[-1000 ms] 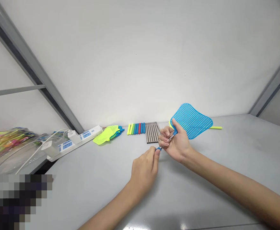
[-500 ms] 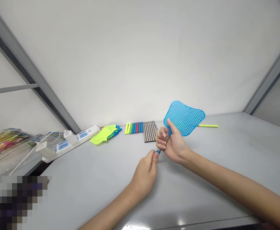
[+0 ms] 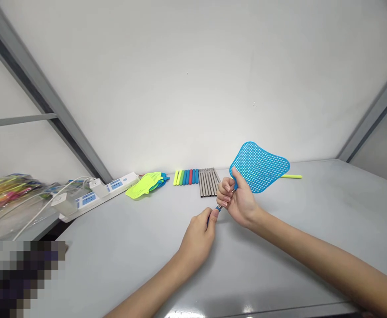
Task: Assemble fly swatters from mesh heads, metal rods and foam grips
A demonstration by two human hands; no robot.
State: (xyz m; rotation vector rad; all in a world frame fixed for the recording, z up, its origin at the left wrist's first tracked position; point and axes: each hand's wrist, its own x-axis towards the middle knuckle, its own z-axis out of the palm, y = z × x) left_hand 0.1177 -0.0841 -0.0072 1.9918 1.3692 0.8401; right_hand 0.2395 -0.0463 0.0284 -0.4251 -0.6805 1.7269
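Note:
A blue fly swatter (image 3: 260, 167) is held up above the table, its mesh head tilted toward the upper right. My right hand (image 3: 240, 202) is closed round the swatter's neck just below the head, thumb lying along the mesh edge. My left hand (image 3: 198, 234) is closed on the blue handle (image 3: 219, 207) at the lower end, and most of that handle is hidden in the fist. Between the hands only a short piece of the shaft shows.
Behind my hands lie several metal tubes (image 3: 208, 183) and a row of coloured handles (image 3: 186, 177). To their left are loose yellow and blue swatter heads (image 3: 143, 186), then a power strip (image 3: 107, 191) with plugs. A yellow handle (image 3: 293, 176) lies behind the swatter. Bagged swatters (image 3: 6, 194) sit far left.
The swatter's head has shifted slightly right and down and turned a little. Both hands keep their grip, with the left hand slightly lower.

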